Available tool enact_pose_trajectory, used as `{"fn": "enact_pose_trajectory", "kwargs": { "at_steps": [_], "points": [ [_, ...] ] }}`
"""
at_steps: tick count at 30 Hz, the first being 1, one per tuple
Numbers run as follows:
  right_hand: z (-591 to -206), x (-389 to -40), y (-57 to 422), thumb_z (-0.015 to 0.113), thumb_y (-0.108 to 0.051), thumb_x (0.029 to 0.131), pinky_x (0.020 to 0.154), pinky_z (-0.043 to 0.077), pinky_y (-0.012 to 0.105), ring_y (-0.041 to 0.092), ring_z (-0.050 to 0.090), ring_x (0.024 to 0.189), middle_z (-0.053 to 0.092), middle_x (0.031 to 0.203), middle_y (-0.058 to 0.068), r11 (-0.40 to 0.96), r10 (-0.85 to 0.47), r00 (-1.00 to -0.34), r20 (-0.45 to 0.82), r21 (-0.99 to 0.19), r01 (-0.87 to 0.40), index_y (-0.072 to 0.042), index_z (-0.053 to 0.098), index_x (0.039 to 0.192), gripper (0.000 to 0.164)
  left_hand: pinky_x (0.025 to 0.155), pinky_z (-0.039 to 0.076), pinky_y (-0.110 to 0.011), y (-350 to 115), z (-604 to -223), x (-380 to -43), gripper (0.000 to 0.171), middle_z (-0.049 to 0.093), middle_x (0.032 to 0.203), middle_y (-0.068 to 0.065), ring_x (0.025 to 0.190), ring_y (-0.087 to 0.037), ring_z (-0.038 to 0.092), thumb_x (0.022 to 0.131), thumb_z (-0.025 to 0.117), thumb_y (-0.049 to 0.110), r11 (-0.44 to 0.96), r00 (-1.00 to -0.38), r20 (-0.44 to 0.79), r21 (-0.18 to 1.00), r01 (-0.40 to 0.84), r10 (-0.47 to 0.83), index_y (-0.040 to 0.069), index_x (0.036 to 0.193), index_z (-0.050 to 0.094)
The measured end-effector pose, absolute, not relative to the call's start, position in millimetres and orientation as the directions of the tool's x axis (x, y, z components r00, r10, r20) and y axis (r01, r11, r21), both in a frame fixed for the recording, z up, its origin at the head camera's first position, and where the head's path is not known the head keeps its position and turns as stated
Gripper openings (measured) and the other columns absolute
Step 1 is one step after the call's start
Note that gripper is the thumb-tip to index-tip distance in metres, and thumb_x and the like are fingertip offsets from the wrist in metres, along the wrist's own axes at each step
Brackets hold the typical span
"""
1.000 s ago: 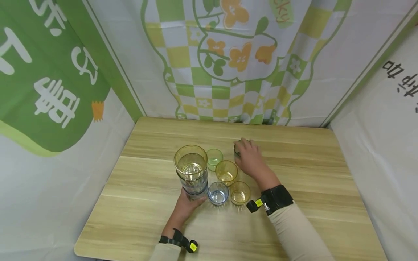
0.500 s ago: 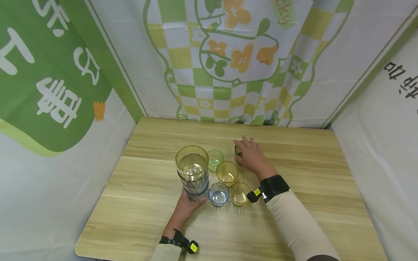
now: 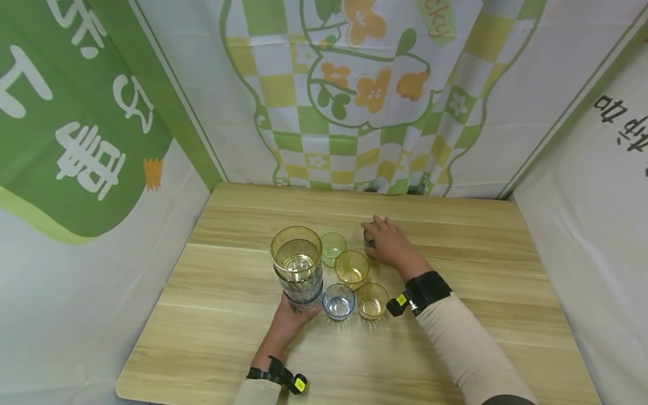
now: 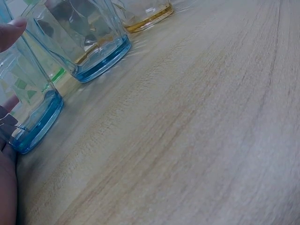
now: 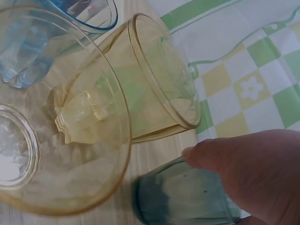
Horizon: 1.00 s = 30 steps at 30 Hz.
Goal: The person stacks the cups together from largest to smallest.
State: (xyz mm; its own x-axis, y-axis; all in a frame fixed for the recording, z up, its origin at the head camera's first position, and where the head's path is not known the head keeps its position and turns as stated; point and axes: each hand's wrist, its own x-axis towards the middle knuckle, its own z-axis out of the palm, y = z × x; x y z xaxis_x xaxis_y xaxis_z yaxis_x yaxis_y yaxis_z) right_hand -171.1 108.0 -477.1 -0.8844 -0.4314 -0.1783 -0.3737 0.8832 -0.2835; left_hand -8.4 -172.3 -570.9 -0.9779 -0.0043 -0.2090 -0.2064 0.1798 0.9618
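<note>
My left hand (image 3: 288,323) grips the base of a tall stack of glasses (image 3: 298,281), yellow on top and blue at the bottom. In the left wrist view the thumb lies against the blue-based glass (image 4: 35,112). At the back of the group, my right hand (image 3: 390,244) holds a dark teal glass (image 5: 173,197), its thumb along the side and fingers around the rim. Between the hands stand a light green glass (image 3: 332,250), a yellow glass (image 3: 351,270), a blue glass (image 3: 338,302) and a second yellow glass (image 3: 372,301), all upright. The hand partly hides the teal glass.
The glasses stand close together on a wooden table (image 3: 212,315). A checked cloth (image 3: 339,152) hangs behind the table's back edge. White and green panels (image 3: 167,236) close in the sides.
The right hand's fingers lifted and spread over the teal glass, then lowered around it again. The left hand and its stack stay in place.
</note>
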Motion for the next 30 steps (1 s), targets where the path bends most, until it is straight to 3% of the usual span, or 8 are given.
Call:
{"fn": "enact_pose_trajectory", "kwargs": {
  "at_steps": [9,15,21,30],
  "points": [
    [-457,-157,113,0.072,-0.023,0.093,0.117,0.027,0.066,0.053,0.02,0.148,0.022,0.164,0.025,0.866,-0.483,-0.824,-0.296,-0.302,-0.399,-0.013,0.04,0.155,0.071,0.121,0.026,-0.056,-175,-577,-9,0.096,0.046,0.154,-0.016,0.144,-0.038,0.039,0.08,0.087,0.021,0.16,-0.98,-0.2,0.967,-0.197,0.004,0.018,0.155,0.027],
    [-443,-142,116,0.073,-0.022,0.092,0.107,0.042,0.064,0.052,0.021,0.148,0.023,0.163,0.025,0.861,-0.497,-0.786,-0.368,-0.322,-0.394,-0.012,0.042,0.154,0.07,0.12,0.026,-0.057,-176,-579,-10,0.097,0.046,0.153,-0.017,0.144,-0.039,0.04,0.079,0.088,0.026,0.18,-0.982,-0.19,0.966,-0.186,0.006,0.016,0.154,0.028],
    [-439,-126,121,0.077,-0.028,0.089,0.105,0.044,0.064,0.051,0.038,0.14,0.036,0.157,0.024,0.85,-0.525,-0.778,-0.346,-0.25,-0.463,-0.011,0.048,0.15,0.07,0.12,0.026,-0.057,-177,-579,-10,0.096,0.047,0.153,-0.016,0.143,-0.038,0.04,0.079,0.088,0.026,0.171,-0.982,-0.19,0.968,-0.186,0.009,0.016,0.154,0.028],
    [-438,-104,133,0.083,-0.023,0.085,0.103,0.047,0.06,0.05,0.044,0.135,0.043,0.152,0.026,0.815,-0.58,-0.753,-0.311,-0.21,-0.541,-0.008,0.052,0.145,0.069,0.12,0.027,-0.057,-176,-576,-9,0.097,0.045,0.154,-0.014,0.144,-0.037,0.039,0.079,0.088,0.023,0.154,-0.981,-0.194,0.97,-0.189,0.02,0.019,0.154,0.027]
  ]
}}
